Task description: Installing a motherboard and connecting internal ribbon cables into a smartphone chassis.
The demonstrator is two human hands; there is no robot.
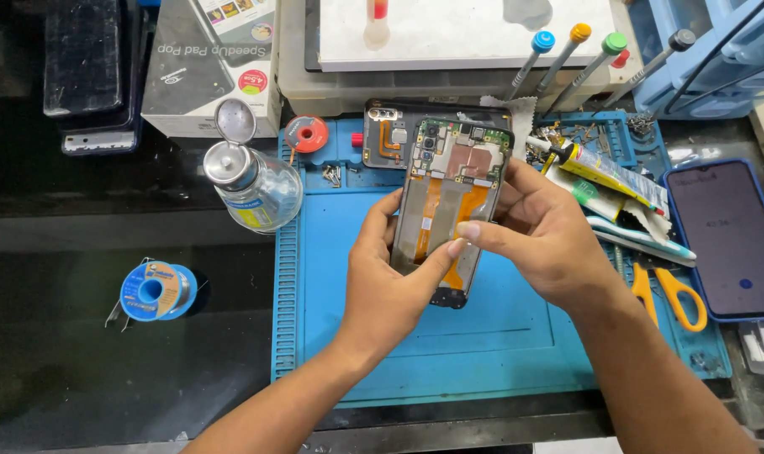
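An opened phone (451, 189) with its back cover off shows a circuit board at the top and orange flex cables over the empty battery bay. My left hand (382, 282) grips its left edge, thumb pressed on the lower part. My right hand (541, 231) holds the right edge, with the index finger laid across the flex cables. The phone is held tilted above a blue work mat (499, 345). Behind it on the mat lies a dark phone back part (388, 136) with an orange ribbon.
A glass pump bottle (256, 185), a small red reel (306, 133) and a blue solder spool (156, 290) lie left. Right are a glue tube (605, 172), a toothbrush (642, 237), yellow scissors (672, 294), a second phone (729, 240). Screwdrivers (567, 59) stand behind.
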